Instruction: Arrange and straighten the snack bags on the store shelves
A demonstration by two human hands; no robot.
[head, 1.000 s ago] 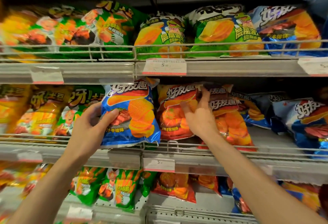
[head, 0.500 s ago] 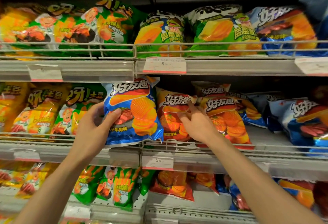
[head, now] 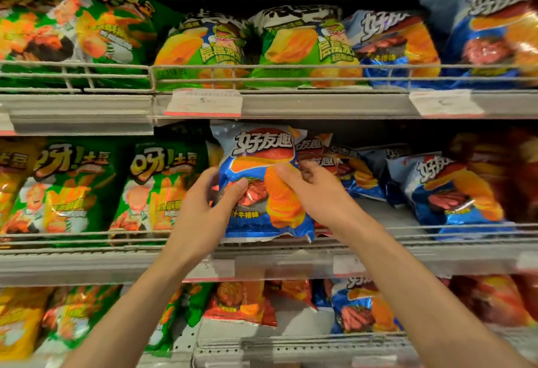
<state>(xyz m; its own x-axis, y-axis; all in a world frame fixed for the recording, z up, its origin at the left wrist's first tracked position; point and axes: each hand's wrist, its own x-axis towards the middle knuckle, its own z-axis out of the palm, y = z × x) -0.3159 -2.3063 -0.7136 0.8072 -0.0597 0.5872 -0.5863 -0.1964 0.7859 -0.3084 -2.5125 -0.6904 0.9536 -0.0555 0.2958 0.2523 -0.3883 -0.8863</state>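
Item: blue chip bag (head: pixel 262 181), middle shelf (head: pixel 87 262), held upright in front of the wire rail (head: pixel 436 229), its bottom edge just above the rail.

Left hand (head: pixel 203 213): gripped the bag's lower left side, thumb across the front, fingers curled behind the edge.

Right hand (head: pixel 314 193): at the bag's right edge, fingertips pressed on the front near the printed chips, thumb side toward the red chip bags (head: pixel 316 149) standing directly behind. Whether it also pinched those red bags could not be told.

Same shelf, left: two green potato snack bags (head: pixel 157 187), upright, side by side, with a yellow bag (head: pixel 11 175) at the far left edge. Same shelf, right: more blue chip bags (head: pixel 448 193), tilted, leaning on the rail.

Upper shelf (head: pixel 320 105): green bags at left, two light-green chip bags (head: pixel 203 47) in the centre, blue bags at right. A price tag (head: pixel 203 102) clipped to its front edge.

Lower shelf: mixed yellow, green, red and blue bags, blurred.
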